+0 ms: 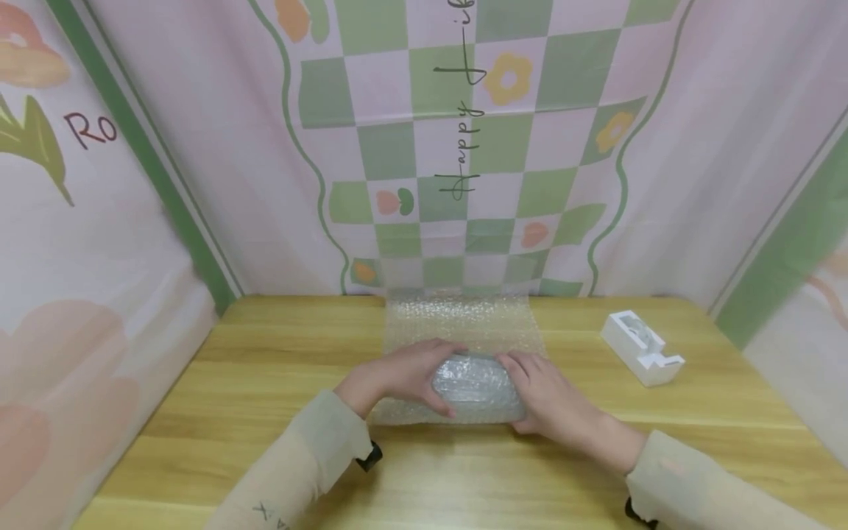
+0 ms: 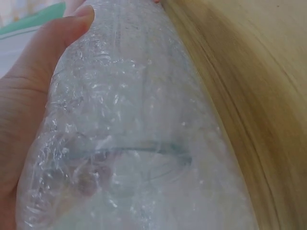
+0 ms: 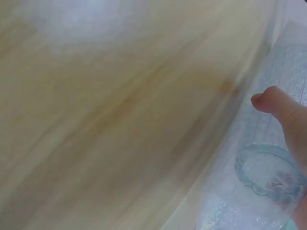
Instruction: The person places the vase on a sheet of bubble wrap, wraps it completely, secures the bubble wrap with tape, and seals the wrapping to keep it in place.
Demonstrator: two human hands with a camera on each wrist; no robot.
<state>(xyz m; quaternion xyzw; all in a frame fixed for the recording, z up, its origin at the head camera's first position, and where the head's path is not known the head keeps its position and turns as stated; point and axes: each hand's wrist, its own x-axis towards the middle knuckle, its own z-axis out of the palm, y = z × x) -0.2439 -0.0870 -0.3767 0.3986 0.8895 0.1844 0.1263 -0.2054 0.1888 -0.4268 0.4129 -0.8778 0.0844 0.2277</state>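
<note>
A clear glass item point(image 1: 478, 386) lies on its side, rolled in bubble wrap; its exact kind is hidden by the layers. Through the wrap, a round glass edge point(image 3: 242, 167) shows in the right wrist view. My left hand point(image 1: 417, 372) grips the left end of the roll, thumb point(image 2: 60, 36) along its surface. On the opposite end, my right hand point(image 1: 555, 401) holds on with curled fingers. The unrolled part of the bubble wrap point(image 1: 457, 320) stretches flat from the roll toward the back edge of the table.
A white tape dispenser point(image 1: 641, 350) with a clear roll stands at the right rear of the wooden table point(image 1: 298, 353). Behind the table hangs a checked, flower-printed curtain point(image 1: 444, 147), and more printed cloth point(image 1: 86, 294) hangs at the left side.
</note>
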